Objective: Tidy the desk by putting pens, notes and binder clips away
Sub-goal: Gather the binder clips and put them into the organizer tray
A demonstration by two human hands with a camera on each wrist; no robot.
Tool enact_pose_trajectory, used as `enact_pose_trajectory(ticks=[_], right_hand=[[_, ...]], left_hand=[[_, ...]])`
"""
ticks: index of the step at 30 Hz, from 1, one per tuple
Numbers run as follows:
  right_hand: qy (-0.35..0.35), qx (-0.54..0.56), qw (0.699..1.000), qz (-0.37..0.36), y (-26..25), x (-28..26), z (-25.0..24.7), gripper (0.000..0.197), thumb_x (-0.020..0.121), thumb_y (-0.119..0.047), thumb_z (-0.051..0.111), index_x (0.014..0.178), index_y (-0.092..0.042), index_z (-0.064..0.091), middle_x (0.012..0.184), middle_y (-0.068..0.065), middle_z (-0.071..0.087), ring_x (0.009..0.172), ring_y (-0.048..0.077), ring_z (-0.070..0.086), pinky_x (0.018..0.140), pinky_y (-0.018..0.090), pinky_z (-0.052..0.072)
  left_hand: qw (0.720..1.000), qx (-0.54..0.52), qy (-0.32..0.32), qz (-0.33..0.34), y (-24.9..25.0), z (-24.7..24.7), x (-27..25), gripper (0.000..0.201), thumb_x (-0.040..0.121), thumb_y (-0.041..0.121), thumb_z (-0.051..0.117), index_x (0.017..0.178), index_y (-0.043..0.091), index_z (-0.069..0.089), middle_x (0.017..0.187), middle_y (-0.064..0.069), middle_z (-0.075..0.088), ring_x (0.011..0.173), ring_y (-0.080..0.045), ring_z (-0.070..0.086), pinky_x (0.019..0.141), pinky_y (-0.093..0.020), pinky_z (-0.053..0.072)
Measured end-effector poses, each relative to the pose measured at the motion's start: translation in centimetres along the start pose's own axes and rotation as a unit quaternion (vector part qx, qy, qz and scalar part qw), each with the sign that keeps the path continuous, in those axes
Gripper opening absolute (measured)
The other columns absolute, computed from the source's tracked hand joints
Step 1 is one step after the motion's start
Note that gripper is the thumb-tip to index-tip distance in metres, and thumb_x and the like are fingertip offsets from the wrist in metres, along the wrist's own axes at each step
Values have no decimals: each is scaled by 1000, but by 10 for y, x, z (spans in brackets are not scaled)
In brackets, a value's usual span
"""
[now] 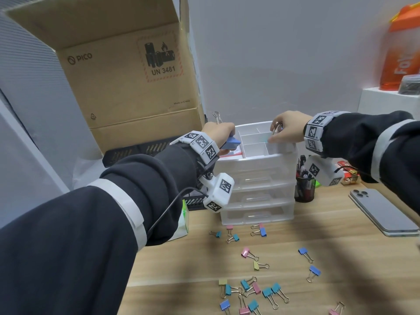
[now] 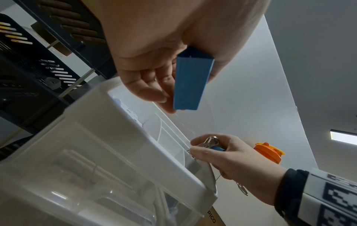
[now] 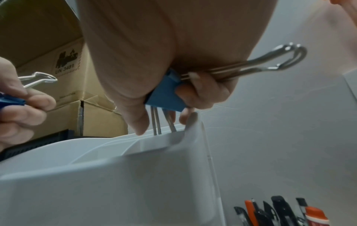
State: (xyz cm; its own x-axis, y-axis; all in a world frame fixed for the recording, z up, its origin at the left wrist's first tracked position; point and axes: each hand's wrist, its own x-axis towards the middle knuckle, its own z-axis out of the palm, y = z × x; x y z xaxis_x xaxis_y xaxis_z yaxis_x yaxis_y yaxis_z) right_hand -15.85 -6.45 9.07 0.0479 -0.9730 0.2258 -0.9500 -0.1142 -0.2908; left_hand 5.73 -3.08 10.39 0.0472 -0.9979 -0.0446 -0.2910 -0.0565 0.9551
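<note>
A white plastic drawer unit point(image 1: 256, 178) stands on the wooden desk, its top a divided tray point(image 1: 254, 142). My left hand point(image 1: 218, 130) hovers at the tray's left edge and grips a large blue binder clip point(image 1: 230, 143) point(image 2: 190, 79), its wire handle sticking up. My right hand point(image 1: 286, 130) is over the tray's right side and holds blue binder clips point(image 3: 166, 94), wire handles point(image 3: 280, 61) poking out both ways; some point down into a compartment. Several coloured binder clips point(image 1: 252, 289) lie scattered on the desk in front.
An open cardboard box point(image 1: 127, 83) and a black mesh tray point(image 1: 141, 151) stand behind on the left. A black mesh pen cup point(image 1: 304, 187) sits right of the drawers, a phone point(image 1: 384, 212) further right. An orange bottle point(image 1: 402, 48) stands on a white shelf.
</note>
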Motion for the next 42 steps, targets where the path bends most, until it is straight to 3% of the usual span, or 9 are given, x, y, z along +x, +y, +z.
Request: enact_pose_trajectory(ticks=[5, 8, 11, 15, 19, 22, 28, 38, 42], right_hand=[[63, -11, 998, 3, 2, -15, -18, 38, 75, -57, 69, 96, -24, 66, 94, -4, 61, 89, 22, 60, 72, 28, 45], [82, -5, 997, 10, 2, -25, -27, 42, 74, -56, 68, 101, -24, 60, 96, -4, 61, 90, 22, 60, 73, 30, 47], [98, 28, 995, -8, -8, -38, -38, 43, 73, -43, 70, 108, -22, 55, 97, -2, 62, 87, 20, 59, 72, 31, 47], [35, 60, 994, -84, -41, -61, -47, 67, 73, -20, 74, 128, -14, 36, 91, 2, 59, 79, 22, 60, 71, 36, 52], [-55, 67, 988, -131, -70, -71, -35, 73, 74, 4, 62, 134, -11, 24, 82, 6, 55, 68, 20, 55, 70, 38, 52], [-80, 57, 986, -135, -86, -76, -27, 68, 76, 10, 55, 131, -15, 23, 88, 5, 50, 73, 20, 53, 78, 34, 51], [-55, 20, 985, -163, -96, -85, -25, 84, 63, -14, 87, 123, -15, 28, 109, 8, 55, 87, 25, 62, 75, 42, 55], [-30, 63, 982, -177, -93, -93, -35, 85, 64, -19, 87, 131, -16, 35, 110, 3, 57, 86, 18, 61, 70, 27, 48], [-41, 24, 996, -75, -77, -91, -43, 81, 65, -53, 82, 127, -21, 40, 111, -2, 59, 93, 18, 63, 81, 32, 50]], left_hand=[[995, -92, -23, -16, 4, -1, -10, 27, 89, 19, 60, 109, 4, 52, 92, -18, 58, 63, -30, 68, 59, -36, 62], [996, -79, -24, -15, 3, -1, -14, 31, 89, 35, 63, 95, 6, 55, 97, -16, 61, 71, -31, 72, 61, -34, 62], [993, -112, -46, -16, -1, -1, -21, 34, 91, 36, 67, 88, 4, 55, 95, -16, 59, 67, -32, 71, 51, -32, 61], [986, -132, -94, -45, -5, -3, -31, 44, 90, 44, 68, 88, 1, 56, 99, -22, 63, 84, -39, 74, 71, -42, 63], [981, -123, -124, -84, -5, 0, -43, 44, 100, 47, 50, 86, 5, 52, 88, -24, 68, 72, -35, 71, 45, -27, 57], [976, -115, -156, -102, -3, 1, -51, 45, 101, 46, 44, 84, 5, 52, 87, -25, 70, 77, -36, 71, 43, -23, 52], [979, -90, -166, -79, 4, -4, -66, 33, 96, 32, 44, 82, 5, 56, 69, -17, 70, 79, -36, 69, 55, -27, 48], [983, -26, -180, 14, -4, -9, -64, 10, 89, 24, 65, 95, 15, 66, 83, -8, 72, 71, -23, 71, 49, -20, 40], [990, -67, -123, 2, -3, -17, -55, 13, 87, 21, 69, 94, 12, 63, 87, -9, 72, 71, -25, 71, 43, -20, 41]])
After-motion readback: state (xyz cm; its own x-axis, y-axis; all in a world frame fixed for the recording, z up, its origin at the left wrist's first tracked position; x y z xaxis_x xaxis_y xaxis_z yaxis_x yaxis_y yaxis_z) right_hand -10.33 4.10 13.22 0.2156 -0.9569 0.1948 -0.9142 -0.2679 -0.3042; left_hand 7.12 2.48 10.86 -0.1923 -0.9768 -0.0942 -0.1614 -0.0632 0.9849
